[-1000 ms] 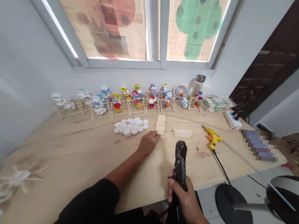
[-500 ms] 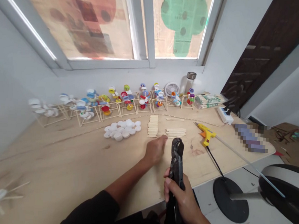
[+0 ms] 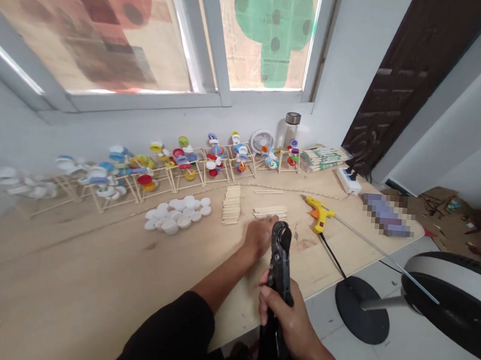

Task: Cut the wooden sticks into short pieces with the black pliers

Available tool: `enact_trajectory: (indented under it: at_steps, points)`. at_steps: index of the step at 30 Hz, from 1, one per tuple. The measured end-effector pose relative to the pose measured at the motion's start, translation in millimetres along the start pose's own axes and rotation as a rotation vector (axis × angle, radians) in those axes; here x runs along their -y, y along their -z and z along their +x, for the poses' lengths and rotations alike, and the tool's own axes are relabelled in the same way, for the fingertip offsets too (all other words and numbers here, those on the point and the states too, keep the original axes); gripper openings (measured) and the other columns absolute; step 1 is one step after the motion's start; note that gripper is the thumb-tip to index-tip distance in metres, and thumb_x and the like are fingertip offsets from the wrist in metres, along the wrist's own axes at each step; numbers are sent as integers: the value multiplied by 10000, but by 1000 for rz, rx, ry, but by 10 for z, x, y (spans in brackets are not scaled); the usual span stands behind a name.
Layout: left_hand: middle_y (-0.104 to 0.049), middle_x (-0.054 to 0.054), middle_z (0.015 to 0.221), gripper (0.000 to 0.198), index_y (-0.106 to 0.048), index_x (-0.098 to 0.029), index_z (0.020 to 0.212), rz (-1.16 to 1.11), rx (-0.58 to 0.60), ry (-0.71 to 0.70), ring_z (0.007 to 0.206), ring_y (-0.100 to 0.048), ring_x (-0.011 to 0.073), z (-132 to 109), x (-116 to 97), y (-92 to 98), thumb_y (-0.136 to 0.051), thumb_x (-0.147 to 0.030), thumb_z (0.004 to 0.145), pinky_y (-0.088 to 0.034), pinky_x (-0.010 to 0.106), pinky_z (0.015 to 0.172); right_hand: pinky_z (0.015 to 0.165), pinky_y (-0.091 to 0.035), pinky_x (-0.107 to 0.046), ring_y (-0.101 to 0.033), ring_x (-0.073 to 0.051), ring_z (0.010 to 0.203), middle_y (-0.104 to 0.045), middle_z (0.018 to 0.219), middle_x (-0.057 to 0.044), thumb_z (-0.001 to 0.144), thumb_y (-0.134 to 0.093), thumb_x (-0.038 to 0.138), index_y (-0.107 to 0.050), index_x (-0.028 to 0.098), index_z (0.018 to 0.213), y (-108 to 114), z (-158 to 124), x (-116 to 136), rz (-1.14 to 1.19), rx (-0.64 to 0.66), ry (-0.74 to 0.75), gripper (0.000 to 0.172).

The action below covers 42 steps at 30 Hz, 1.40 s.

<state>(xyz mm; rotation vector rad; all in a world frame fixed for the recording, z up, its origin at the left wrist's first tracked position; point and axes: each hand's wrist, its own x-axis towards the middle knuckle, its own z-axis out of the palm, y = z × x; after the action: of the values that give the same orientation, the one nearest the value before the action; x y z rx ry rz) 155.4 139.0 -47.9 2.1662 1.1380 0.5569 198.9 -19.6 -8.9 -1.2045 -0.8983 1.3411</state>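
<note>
My right hand (image 3: 284, 311) is wrapped round the handles of black plier-like hand cutters (image 3: 281, 261), whose rounded head points away from me above the table. My left hand (image 3: 259, 237) is closed at the near edge of a small pile of short wooden sticks (image 3: 270, 210), its fingertips close beside the cutters' head. Whatever those fingers pinch, if anything, is hidden. To the left lies a taller stack of short sticks (image 3: 232, 204). Beyond the small pile are a couple of separate sticks (image 3: 268, 192). White bottle caps (image 3: 178, 213) sit grouped further left.
Stick frames with coloured cap wheels (image 3: 183, 167) line the wall. A yellow glue gun (image 3: 320, 213) with a long glue stick lies right, its cord crossing the table edge. Behind stand a small fan (image 3: 262, 142), glass bottle (image 3: 291, 129), bagged sticks (image 3: 325, 158) and power strip (image 3: 348, 181).
My left hand has shifted right, from between the two stick piles to beside the cutters' head. My right hand still grips the cutters. The view has turned slightly right.
</note>
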Motion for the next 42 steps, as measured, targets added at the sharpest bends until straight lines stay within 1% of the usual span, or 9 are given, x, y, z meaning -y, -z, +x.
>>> enact_trajectory:
  at_steps: [9,16,18,19,23,26,29,35,42]
  points:
    - [-581,28,630,71,-521,-180,730,216,12,5,649,-552,191,161,0,43,-458,-205,750,-331,249,551,488,-344,-226,-426,-99,416,-442,446,76,776,-502,447,-469,165,831,-45,35,25,-29,6,-3,289]
    - [-549,4,629,159,-506,-177,762,130,-30,31,608,-517,139,-178,-9,177,-372,-244,816,-341,225,553,485,-357,-224,-436,-94,424,-460,481,69,785,-513,404,-473,157,844,23,70,-29,-13,-24,38,257]
    - [-528,-15,625,184,-499,-176,758,33,-26,28,592,-501,114,-343,13,221,-362,-277,826,-351,204,545,493,-371,-229,-455,-100,442,-476,500,61,782,-521,401,-481,153,864,49,112,-43,-11,-72,49,264]
    - [-493,-27,588,190,-497,-171,739,-147,-24,60,551,-471,103,-433,21,239,-386,-305,816,-340,196,516,494,-375,-230,-464,-104,452,-484,509,56,777,-526,402,-486,150,880,61,140,-49,-14,-111,53,275]
    - [-347,-85,474,266,-455,-167,701,-740,175,228,391,-272,46,-792,-16,290,-499,-423,758,-220,167,403,487,-383,-229,-473,-108,467,-497,527,50,766,-534,398,-496,136,941,91,261,-60,-41,-267,62,317]
    - [-407,-75,500,328,-442,-162,709,-980,315,307,376,-206,24,-992,-98,317,-550,-472,722,-162,163,383,451,-372,-217,-452,-100,439,-476,503,59,750,-548,393,-511,137,893,92,317,-64,-74,-254,76,295]
    - [-380,-83,484,364,-439,-159,719,-1090,355,355,377,-176,19,-1096,-163,339,-565,-500,709,-128,164,383,406,-344,-200,-417,-85,401,-452,476,68,726,-569,381,-517,147,792,74,332,-83,-142,-192,75,249]
    - [-287,-95,464,352,-458,-153,716,-1077,226,418,391,-192,29,-1187,-174,351,-554,-491,717,-132,169,388,384,-327,-185,-398,-79,388,-429,456,76,733,-555,353,-504,159,765,30,353,-129,-195,-203,104,203]
    - [-407,-49,529,379,-565,-122,902,-825,143,333,438,-361,61,-1346,-55,411,-485,-468,769,-266,184,416,379,-343,-190,-411,-82,377,-432,466,78,737,-544,347,-503,163,779,-21,397,-126,-211,-193,114,193]
